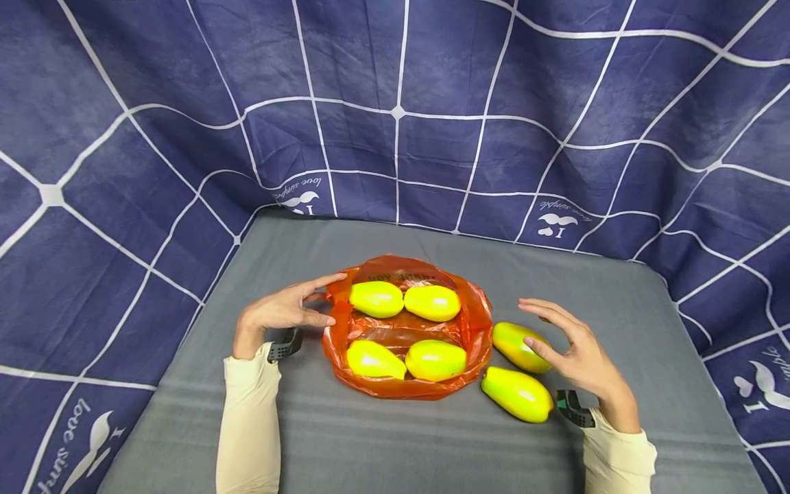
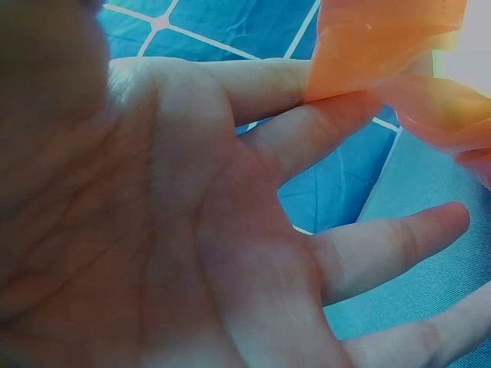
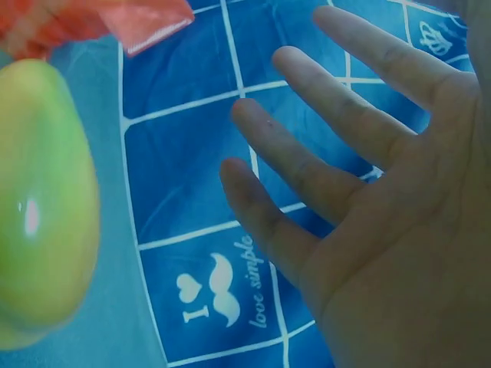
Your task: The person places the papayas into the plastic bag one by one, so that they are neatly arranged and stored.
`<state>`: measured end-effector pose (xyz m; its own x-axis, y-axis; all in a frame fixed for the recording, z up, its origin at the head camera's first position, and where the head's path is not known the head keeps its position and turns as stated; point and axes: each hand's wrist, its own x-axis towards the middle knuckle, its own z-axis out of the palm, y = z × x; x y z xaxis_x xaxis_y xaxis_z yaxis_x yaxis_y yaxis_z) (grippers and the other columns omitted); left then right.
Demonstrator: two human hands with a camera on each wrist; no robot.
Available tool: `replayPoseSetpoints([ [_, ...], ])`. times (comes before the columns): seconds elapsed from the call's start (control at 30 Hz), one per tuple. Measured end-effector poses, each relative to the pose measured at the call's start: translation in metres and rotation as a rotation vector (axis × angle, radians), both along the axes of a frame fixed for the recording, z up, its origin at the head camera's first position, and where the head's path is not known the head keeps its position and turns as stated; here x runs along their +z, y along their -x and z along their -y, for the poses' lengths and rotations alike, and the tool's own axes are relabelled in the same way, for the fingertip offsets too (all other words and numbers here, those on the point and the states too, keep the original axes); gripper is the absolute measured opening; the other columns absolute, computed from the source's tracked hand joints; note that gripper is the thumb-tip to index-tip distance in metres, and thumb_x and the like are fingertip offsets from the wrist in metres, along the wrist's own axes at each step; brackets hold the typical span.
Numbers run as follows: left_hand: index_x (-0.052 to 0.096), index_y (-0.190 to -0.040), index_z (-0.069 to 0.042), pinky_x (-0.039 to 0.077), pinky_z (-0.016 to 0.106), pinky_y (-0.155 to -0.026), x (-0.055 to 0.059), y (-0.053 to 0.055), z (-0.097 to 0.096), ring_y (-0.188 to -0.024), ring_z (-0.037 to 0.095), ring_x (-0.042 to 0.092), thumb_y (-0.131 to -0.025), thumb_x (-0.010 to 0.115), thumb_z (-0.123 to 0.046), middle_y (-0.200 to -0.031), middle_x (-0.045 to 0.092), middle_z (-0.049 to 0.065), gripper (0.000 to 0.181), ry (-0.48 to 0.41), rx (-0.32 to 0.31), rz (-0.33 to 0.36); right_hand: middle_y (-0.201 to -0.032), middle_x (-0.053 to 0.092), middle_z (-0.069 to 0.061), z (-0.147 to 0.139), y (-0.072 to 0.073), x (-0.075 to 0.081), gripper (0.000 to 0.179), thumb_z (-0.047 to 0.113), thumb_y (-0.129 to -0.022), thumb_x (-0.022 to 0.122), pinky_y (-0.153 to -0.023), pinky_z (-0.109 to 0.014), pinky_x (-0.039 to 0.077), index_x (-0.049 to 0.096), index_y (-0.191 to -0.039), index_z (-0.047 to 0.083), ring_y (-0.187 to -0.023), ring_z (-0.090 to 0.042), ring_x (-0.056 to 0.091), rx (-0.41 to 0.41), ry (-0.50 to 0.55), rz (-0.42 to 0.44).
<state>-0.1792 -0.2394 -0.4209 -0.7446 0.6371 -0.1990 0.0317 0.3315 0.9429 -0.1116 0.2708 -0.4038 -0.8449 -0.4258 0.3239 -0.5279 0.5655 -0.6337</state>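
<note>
Left hand [image 1: 279, 312] is resting, relaxed and with fingers apart, against the left edge of a red plastic bag [image 1: 479, 312], while the right hand [image 1: 579, 358] is hovering near the loose fruits [image 1: 518, 394], fingers spread, holding nothing. White-gridded blue cloth [image 1: 441, 154] is hanging behind and on both sides of the gray counter [image 1: 395, 449]. On it the bag is sitting wide open, and four yellow fruits [image 1: 376, 300] are lying inside, two in a far row, two in a near one. Both loose fruits are lying just right of the bag.
</note>
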Motion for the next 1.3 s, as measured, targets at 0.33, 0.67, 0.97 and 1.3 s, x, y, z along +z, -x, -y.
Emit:
replayPoseSetpoints([
  [0.33, 0.023, -0.16, -0.014, 0.037, 0.06, -0.111, 0.002, -0.002, -0.001, -0.144, 0.047, 0.033, -0.089, 0.077, -0.015, -0.163, 0.026, 0.016, 0.089, -0.001, -0.001, -0.008, -0.139, 0.059, -0.009, -0.01, 0.008, -0.013, 0.06, -0.005, -0.082, 0.078, -0.103, -0.006, 0.034, 0.062, -0.135, 0.018, -0.13, 0.003, 0.048, -0.027, -0.007, 0.005],
  [0.67, 0.022, -0.16, -0.013, 0.037, 0.06, -0.111, 0.003, -0.002, -0.001, -0.145, 0.047, 0.033, -0.089, 0.077, -0.013, -0.162, 0.027, 0.019, 0.089, -0.01, -0.002, -0.01, -0.142, 0.057, -0.003, -0.021, 0.011, -0.025, 0.057, 0.004, -0.087, 0.076, -0.1, -0.003, 0.031, 0.06, -0.137, 0.025, -0.13, 0.009, 0.043, -0.086, -0.058, 0.068],
  [0.97, 0.023, -0.16, -0.012, 0.037, 0.061, -0.111, 0.003, -0.002, 0.0, -0.144, 0.048, 0.033, -0.089, 0.077, -0.015, -0.162, 0.028, 0.019, 0.089, 0.002, 0.004, -0.021, -0.144, 0.054, -0.006, -0.025, 0.014, -0.035, 0.05, 0.012, -0.089, 0.077, -0.101, -0.007, 0.035, 0.063, -0.134, 0.026, -0.13, 0.007, 0.043, -0.08, -0.067, 0.16],
  [1.3, 0.024, -0.16, -0.012, 0.033, 0.062, -0.113, 0.002, -0.001, -0.001, -0.144, 0.048, 0.032, -0.088, 0.078, -0.016, -0.162, 0.028, 0.019, 0.09, 0.009, 0.009, -0.022, -0.144, 0.053, -0.012, -0.031, 0.016, -0.046, 0.052, 0.022, -0.088, 0.079, -0.103, -0.019, 0.04, 0.062, -0.137, 0.016, -0.129, 0.006, 0.042, -0.058, -0.1, 0.255],
])
